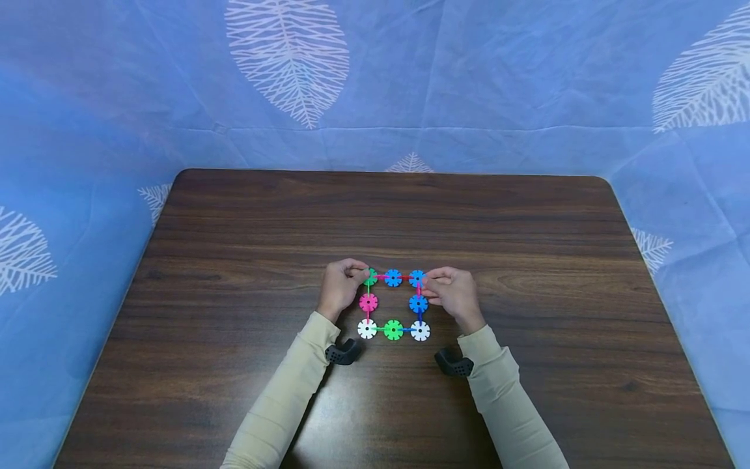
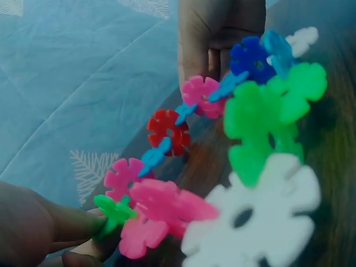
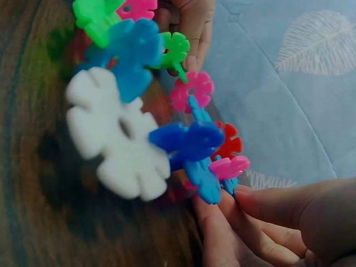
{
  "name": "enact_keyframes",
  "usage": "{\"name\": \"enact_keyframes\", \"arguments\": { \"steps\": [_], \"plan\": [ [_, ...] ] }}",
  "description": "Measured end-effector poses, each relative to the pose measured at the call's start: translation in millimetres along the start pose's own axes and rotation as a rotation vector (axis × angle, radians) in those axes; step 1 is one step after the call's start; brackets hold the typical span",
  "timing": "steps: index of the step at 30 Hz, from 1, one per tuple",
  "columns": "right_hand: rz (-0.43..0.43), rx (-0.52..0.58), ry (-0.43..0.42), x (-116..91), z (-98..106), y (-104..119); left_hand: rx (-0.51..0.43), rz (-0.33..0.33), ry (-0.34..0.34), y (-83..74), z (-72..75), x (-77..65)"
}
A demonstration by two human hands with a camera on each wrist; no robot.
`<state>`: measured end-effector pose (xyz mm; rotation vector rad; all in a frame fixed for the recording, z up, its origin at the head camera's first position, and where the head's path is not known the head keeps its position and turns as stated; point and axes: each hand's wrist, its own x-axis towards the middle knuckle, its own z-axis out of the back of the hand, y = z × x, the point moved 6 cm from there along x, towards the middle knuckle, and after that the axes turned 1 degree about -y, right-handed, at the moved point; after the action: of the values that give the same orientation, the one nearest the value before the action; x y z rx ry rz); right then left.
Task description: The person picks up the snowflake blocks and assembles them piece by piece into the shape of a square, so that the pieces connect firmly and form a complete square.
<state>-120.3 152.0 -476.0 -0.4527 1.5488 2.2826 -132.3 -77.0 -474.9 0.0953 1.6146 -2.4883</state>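
Observation:
Slotted plastic snowflake discs are joined into a rectangular ring, with upright discs linking the flat ones. My left hand (image 1: pixel 342 286) pinches the green corner disc (image 1: pixel 371 277) at the far left. At the far right corner, my right hand (image 1: pixel 456 293) pinches a blue disc (image 1: pixel 416 279) between thumb and fingers. A blue disc (image 1: pixel 393 278) lies midway along the far side. White discs (image 1: pixel 367 329) form both near corners, with a green disc (image 1: pixel 393 330) between them. A pink disc (image 1: pixel 368 302) is on the left side, and another blue disc (image 1: pixel 418 303) on the right.
The ring is over a dark wood-grain table (image 1: pixel 234 215). Blue cloth (image 1: pixel 469 78) with white leaf prints hangs behind and beside it. Black wrist devices (image 1: pixel 344 352) sit at both sleeve cuffs, close to the ring's near side.

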Motion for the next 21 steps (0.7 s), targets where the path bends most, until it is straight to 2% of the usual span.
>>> {"name": "enact_keyframes", "arguments": {
  "steps": [5,10,14,18,21],
  "plan": [
    [0.021,-0.034,-0.024,-0.9,-1.8,0.9,0.093,-0.048,-0.029,-0.5,2.4,-0.2],
    [0.029,-0.071,-0.052,-1.9,-2.1,2.0,0.104,-0.08,-0.02,1.3,2.8,0.4],
    [0.021,-0.081,-0.034,-2.1,-0.8,0.4,0.117,-0.075,-0.001,4.2,5.2,0.7],
    [0.054,-0.119,-0.035,-2.6,7.4,-0.4,0.113,-0.056,-0.003,7.0,16.2,0.3],
    [0.138,-0.204,-0.084,-4.5,21.3,3.3,0.103,-0.046,-0.011,9.1,31.1,0.7]
  ]
}}
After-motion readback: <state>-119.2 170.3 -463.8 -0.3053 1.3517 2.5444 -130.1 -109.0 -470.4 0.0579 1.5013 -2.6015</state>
